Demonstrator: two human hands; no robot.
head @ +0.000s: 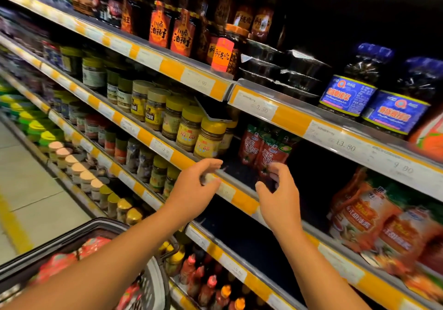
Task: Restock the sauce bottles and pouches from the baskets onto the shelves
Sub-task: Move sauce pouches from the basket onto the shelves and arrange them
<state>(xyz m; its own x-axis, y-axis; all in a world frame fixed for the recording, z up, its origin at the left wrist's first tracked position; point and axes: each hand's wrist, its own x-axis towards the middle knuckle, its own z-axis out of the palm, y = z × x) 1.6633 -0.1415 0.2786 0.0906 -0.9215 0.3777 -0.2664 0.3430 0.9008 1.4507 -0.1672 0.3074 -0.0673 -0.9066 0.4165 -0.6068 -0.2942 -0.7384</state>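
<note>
At nine o'clock a pale tiled floor (28, 189) runs along the foot of the shelving, with a yellow line painted across it. At seven o'clock sits a dark-rimmed basket (72, 231) holding red pouches (96, 245), blurred by motion. Rising from there toward one o'clock, tiered shelves (167, 65) carry orange-and-white price strips along their edges. Yellow-lidded jars (206, 139) crowd the middle tier near the centre of view.

The left hand (194, 185) reaches up at the centre, fingers loosely curved and spread, holding nothing, its fingertips at the price strip of the middle tier. Just right of it the right hand (278, 194) hovers likewise, fingers apart and empty, in front of the dark gap on that shelf. At twelve o'clock from the right hand, red sauce pouches (266, 151) stand upright on the shelf; whether the fingertips touch them is hard to tell.

At two o'clock stand blue-labelled jars (347, 96); at four o'clock lie orange pouches (374, 223), and at six o'clock red-capped bottles (203, 283).
</note>
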